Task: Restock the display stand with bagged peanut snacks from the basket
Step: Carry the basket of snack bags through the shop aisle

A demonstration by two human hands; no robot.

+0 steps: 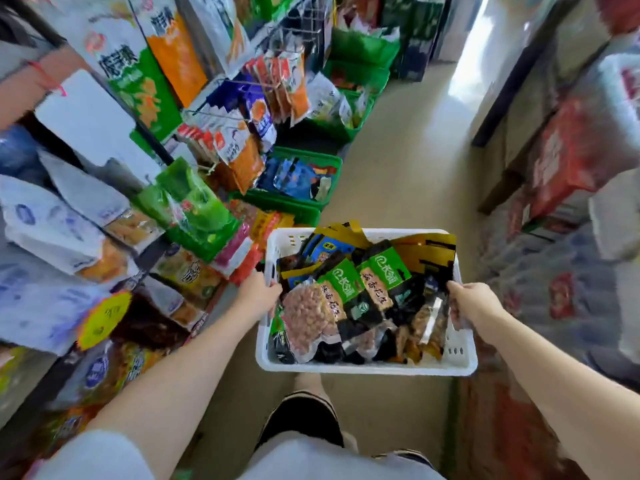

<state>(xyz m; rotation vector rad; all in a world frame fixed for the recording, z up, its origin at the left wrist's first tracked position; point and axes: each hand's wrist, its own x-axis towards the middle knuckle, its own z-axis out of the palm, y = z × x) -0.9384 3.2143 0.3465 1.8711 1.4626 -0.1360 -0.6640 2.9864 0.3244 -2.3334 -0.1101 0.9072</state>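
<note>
Both hands are gripping the white plastic basket (367,367) by its side rims, holding it up over the aisle floor (408,174) in front of the body. Left hand (258,292) is closed over the left rim, fingers curling inside the wall; right hand (472,301) is closed over the right rim the same way, fingertips dipping toward the bags. Neither hand is holding a bag. Basket is sitting roughly level and is heaped with bagged snacks: peanut bags (311,313) with green headers and clear windows showing the nuts are lying on top near the left and middle, darker and yellow-edged packs are filling the far and right side. Display stand (221,140) is standing to the left of the basket, its hooks hanging orange, white and green snack packs; motion blur is smearing most labels there. Green crates (304,181) with more packets are sitting on the floor beyond the basket, along the stand's foot. Stacked red cartons (561,157) are lining the right side of the aisle, blurred. A black shoe (304,417) is showing below the basket.
</note>
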